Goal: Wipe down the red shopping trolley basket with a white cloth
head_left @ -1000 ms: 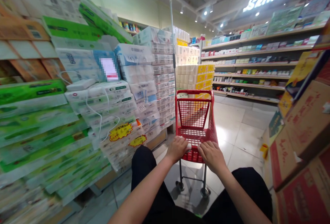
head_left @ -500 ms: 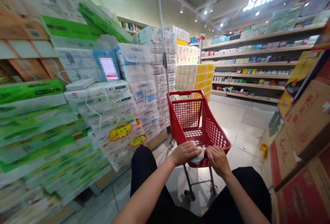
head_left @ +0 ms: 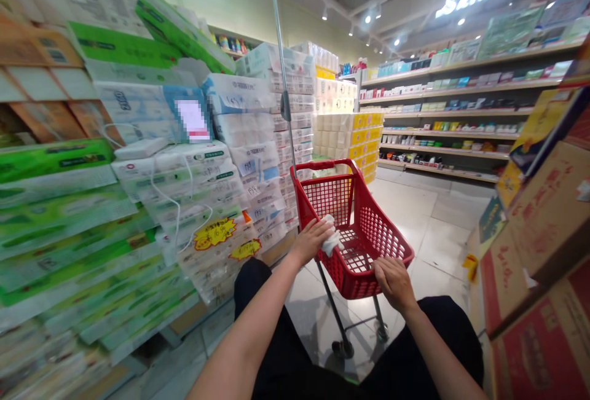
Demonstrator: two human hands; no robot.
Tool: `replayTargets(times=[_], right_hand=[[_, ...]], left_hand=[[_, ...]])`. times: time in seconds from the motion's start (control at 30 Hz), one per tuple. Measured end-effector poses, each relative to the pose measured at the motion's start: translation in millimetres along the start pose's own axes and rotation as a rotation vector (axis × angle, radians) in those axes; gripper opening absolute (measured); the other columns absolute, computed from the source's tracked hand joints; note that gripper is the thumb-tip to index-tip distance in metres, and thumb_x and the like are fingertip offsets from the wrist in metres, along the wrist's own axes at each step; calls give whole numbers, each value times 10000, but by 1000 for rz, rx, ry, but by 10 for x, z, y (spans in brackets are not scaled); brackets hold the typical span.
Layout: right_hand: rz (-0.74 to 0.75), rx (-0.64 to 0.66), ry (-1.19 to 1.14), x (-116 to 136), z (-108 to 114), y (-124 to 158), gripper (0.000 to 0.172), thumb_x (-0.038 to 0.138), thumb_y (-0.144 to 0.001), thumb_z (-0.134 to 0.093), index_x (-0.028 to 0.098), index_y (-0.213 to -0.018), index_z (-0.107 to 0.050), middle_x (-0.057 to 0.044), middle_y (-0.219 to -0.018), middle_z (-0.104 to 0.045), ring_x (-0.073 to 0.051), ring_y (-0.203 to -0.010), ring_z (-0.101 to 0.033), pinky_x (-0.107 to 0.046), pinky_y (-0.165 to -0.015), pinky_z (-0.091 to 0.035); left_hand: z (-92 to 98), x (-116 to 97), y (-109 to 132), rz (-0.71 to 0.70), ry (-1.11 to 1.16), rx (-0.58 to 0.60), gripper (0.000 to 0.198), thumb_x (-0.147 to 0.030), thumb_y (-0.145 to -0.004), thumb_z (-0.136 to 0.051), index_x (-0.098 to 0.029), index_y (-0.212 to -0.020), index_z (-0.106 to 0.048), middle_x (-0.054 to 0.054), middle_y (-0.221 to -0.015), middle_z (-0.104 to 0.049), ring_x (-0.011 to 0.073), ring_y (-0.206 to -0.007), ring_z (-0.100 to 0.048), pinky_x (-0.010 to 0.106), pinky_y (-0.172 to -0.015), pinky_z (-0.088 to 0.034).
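Observation:
In front of my knees stands a red plastic shopping cart (head_left: 382,225) with latticed sides. Nothing shows inside its basket. My left hand (head_left: 310,241) presses a crumpled white tissue (head_left: 330,237) onto the basket's left rim, its fingers closed over it. Part of the tissue hangs on the inner side of the wall. At the near right corner, my right hand (head_left: 393,280) grips the rim with its fingers curled over the edge. A grey metal pole (head_left: 282,74) rises from the cart's far left side.
Stacked packs of tissue paper (head_left: 184,172) line the left, with yellow price tags (head_left: 215,234) and a phone (head_left: 190,118) propped among them. Cardboard boxes (head_left: 548,215) rise close on the right. Stocked shelves (head_left: 442,111) stand beyond the tiled floor (head_left: 415,203).
My left hand has slid the tissue from the basket's near edge up and leftward along the left rim. The cart has turned slightly, its far end shifting left. My right hand keeps its corner.

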State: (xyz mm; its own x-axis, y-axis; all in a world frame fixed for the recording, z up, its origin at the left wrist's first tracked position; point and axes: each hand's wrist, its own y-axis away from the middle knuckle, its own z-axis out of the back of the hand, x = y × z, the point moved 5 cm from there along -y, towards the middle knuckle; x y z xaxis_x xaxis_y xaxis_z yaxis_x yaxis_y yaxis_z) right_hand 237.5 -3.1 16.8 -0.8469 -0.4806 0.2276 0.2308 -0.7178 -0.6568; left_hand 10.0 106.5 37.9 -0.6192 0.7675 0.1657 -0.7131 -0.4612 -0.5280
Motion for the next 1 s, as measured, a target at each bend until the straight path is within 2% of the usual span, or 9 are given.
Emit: replayTargets(times=[0.13, 0.33, 0.43, 0.5, 0.63, 0.7, 0.8, 0.9, 1.0], right_hand=[[-31, -44, 65, -53, -35, -20, 328, 246, -963, -340, 203, -790, -615, -37, -826, -663, -176, -792, -537, -335, -758, -329], [-58, -96, 150, -183, -76, -42, 348, 252, -952, -366, 210, -675, -573, -24, -707, -635, -168, -723, -527, -329, -738, -316], [-49, -89, 149, -231, -80, -37, 354, 255, -957, -362, 207, -666, -556, -21, -680, -621, -167, -713, -522, -329, -741, -314], [-44, -80, 150, -257, -78, -30, 351, 262, -962, -357, 204, -683, -561, -24, -683, -619, -172, -725, -525, -330, -744, -315], [-28, -64, 143, -278, -65, -19, 346, 273, -970, -344, 200, -722, -573, -28, -708, -623, -174, -745, -529, -329, -743, -318], [-27, -60, 140, -279, -61, -16, 346, 272, -972, -341, 200, -723, -570, -29, -713, -623, -175, -749, -528, -328, -740, -318], [-27, -66, 137, -274, -60, -17, 346, 266, -968, -347, 202, -705, -562, -27, -710, -621, -172, -739, -521, -328, -734, -316], [-12, -78, 131, -265, -65, -20, 341, 263, -964, -353, 205, -704, -567, -27, -717, -625, -171, -731, -519, -329, -726, -315], [-14, -79, 134, -270, -72, -20, 342, 261, -962, -352, 207, -706, -571, -24, -715, -625, -171, -731, -524, -329, -723, -317]], left_hand=[[-8, -279, -44, -42, 29, -13, 343, -141, -946, -416, -217, -1267, -508, 40, -1372, -496, 162, -1382, -313, 420, -1172, -251], [-114, -959, -89, -122, 37, -2, 164, -198, -937, -460, -210, -1057, -571, 62, -1064, -582, 206, -1165, -474, 514, -1138, -250], [-89, -1229, -80, -149, 74, 56, 177, -213, -897, -491, -176, -1058, -555, 76, -1047, -569, 219, -1100, -491, 500, -1151, -217], [-10, -1320, -70, -114, 143, 58, 270, -217, -851, -519, -152, -1113, -531, 94, -1105, -557, 241, -1131, -477, 498, -1158, -197], [214, -1323, -41, -62, 352, 3, 461, -172, -834, -464, -155, -1292, -419, 88, -1193, -558, 217, -1166, -482, 468, -1145, -241], [305, -1235, -36, -20, 410, -24, 460, -151, -874, -405, -179, -1332, -387, 73, -1204, -574, 190, -1148, -507, 423, -1094, -331], [379, -1058, -68, 59, 362, -59, 385, -201, -942, -373, -220, -1322, -434, 65, -1264, -556, 182, -1146, -516, 373, -996, -416], [353, -926, -137, 131, 255, -81, 323, -380, -943, -458, -260, -1226, -554, 63, -1387, -456, 236, -1239, -436, 439, -1037, -367], [236, -913, -194, 157, 213, -59, 286, -446, -934, -467, -288, -1107, -631, 25, -1401, -440, 273, -1317, -328, 552, -1111, -225]])
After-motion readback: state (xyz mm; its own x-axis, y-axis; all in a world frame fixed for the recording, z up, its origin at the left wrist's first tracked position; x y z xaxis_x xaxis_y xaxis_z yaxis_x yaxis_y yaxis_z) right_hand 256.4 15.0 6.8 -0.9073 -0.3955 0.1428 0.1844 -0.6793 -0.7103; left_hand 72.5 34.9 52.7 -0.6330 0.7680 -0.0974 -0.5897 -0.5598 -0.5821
